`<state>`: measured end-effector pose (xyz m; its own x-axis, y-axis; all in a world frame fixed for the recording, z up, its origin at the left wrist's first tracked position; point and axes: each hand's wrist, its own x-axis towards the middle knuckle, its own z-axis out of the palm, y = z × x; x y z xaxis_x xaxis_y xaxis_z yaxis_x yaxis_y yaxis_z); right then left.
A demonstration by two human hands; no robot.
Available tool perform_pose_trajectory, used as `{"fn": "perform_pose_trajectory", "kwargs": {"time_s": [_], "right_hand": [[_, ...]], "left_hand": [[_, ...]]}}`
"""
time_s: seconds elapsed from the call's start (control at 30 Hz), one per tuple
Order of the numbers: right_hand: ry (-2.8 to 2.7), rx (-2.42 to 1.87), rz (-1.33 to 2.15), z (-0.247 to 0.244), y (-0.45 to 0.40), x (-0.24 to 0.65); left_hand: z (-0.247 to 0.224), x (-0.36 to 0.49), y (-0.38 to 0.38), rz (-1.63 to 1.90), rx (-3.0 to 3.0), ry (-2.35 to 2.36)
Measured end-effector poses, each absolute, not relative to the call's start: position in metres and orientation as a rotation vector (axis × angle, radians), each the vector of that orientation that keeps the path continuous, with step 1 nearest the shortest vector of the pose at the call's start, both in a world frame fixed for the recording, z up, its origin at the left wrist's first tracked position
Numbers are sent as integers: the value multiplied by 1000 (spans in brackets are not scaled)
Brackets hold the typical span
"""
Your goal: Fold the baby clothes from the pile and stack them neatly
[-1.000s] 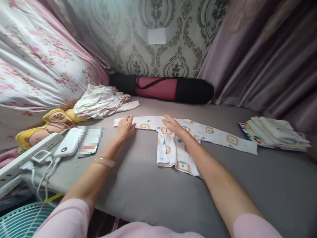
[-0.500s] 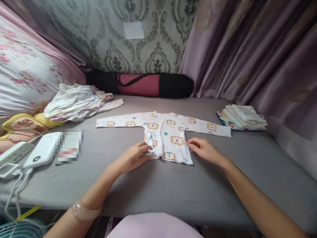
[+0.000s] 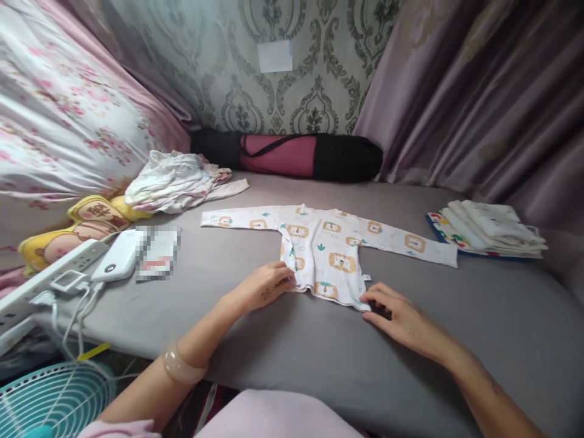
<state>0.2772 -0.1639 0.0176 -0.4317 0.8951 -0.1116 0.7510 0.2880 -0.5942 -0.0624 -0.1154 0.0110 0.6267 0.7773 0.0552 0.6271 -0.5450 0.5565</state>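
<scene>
A small white long-sleeved shirt (image 3: 319, 249) with orange lion faces and green leaf prints lies spread on the grey bed sheet, both sleeves stretched out sideways. My left hand (image 3: 264, 287) is at the lower left corner of the shirt, its fingers curled together on the hem; the fingertips are partly hidden. At the lower right corner, my right hand (image 3: 404, 316) has the hem between thumb and forefinger. A small white tag sticks out of the side seam just above that hand. The bottom edge is slightly wavy near its left end.
Folded clothes (image 3: 493, 228) are stacked at right. Rumpled clothes (image 3: 176, 182) lie back left, near a yellow plush (image 3: 98, 222). A power bank (image 3: 119, 258), power strip (image 3: 86, 258) and pixelated packet (image 3: 159, 255) sit left; a black-and-maroon bag (image 3: 278, 155) lies behind, a teal fan (image 3: 55, 395) front left.
My right hand has moved down from the shirt's side to its lower right corner and pinches it. My left hand stays at the left hem. The view has turned somewhat left.
</scene>
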Motion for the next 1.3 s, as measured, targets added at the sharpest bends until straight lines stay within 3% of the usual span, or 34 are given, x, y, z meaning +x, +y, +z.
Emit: {"fn": "perform_pose_trajectory", "kwargs": {"time_s": [0.23, 0.5, 0.93, 1.13, 1.3], "right_hand": [[-2322, -1512, 861, 13, -160, 278], [-2364, -1485, 860, 17, -163, 278], [-2467, -1402, 711, 16, -164, 278], [-2486, -1388, 715, 16, -162, 280], [-2526, -1423, 678, 21, -162, 282]], "left_hand": [[18, -64, -116, 374, 2461, 1116], [29, -51, -113, 93, 2723, 1012], [19, -96, -125, 622, 2051, 1275], [17, -113, -134, 547, 1787, 1537], [22, -121, -138, 372, 1880, 1437]]}}
